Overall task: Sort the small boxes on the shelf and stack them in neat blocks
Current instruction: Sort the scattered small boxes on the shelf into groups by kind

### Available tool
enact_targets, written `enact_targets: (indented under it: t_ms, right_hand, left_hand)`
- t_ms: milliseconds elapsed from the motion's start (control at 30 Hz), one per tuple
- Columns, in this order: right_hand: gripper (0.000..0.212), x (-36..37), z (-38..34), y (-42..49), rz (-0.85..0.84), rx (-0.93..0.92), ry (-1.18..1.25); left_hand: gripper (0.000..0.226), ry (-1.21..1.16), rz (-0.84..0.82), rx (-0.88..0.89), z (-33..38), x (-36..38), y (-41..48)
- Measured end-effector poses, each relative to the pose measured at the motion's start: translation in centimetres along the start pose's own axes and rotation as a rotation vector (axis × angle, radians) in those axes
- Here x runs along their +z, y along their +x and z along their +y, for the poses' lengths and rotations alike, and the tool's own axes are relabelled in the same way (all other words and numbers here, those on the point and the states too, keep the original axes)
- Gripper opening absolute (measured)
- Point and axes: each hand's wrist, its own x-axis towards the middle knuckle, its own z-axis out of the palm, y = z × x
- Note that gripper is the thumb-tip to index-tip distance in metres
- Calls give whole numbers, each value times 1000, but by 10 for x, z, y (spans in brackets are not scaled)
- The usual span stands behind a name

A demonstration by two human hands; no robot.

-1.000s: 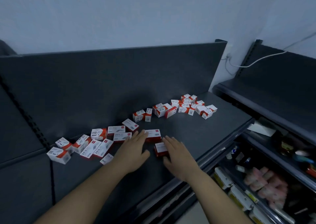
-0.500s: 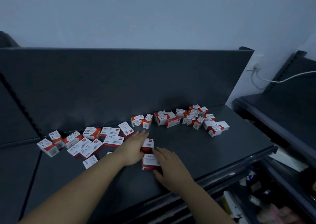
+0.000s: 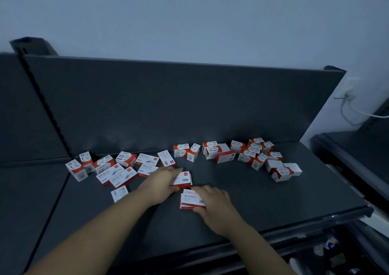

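Note:
Many small red-and-white boxes lie scattered on a dark grey shelf (image 3: 273, 207). My left hand (image 3: 160, 185) grips a flat staple box (image 3: 183, 179) in the middle, fingers over its top and thumb under its near edge. Just in front, my right hand (image 3: 212, 201) holds a small stack of two flat boxes (image 3: 190, 200), fingers on top and thumb at the near side. A loose group of staple and paper-clip boxes (image 3: 117, 169) lies to the left. Another cluster of paper-clip boxes (image 3: 252, 155) sits at the back right.
The shelf's upright back panel (image 3: 168, 106) rises right behind the boxes. A second shelf unit (image 3: 357, 148) stands at the right, with a white cable (image 3: 357, 111) on the wall. Lower shelves with goods (image 3: 332, 245) show under the front edge.
The view has swung left and up. My left hand has closed on the middle box, and my right hand has stayed on the stack in front.

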Motion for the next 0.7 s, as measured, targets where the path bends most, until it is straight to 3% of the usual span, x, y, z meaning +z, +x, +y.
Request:
enact_targets:
  t_ms: [200, 333, 500, 700]
  right_hand:
    - [54, -8, -9, 14, 50, -12, 72]
    - [56, -12, -27, 23, 107, -61, 95]
    - [61, -11, -66, 35, 156, -111, 144]
    - [57, 8, -132, 46, 161, -178, 179]
  left_hand:
    - [69, -136, 94, -126, -23, -24, -34]
    - [52, -254, 163, -192, -45, -43, -63]
    - [41, -277, 264, -226, -75, -59, -107]
    - [44, -234, 366, -245, -122, -76, -159]
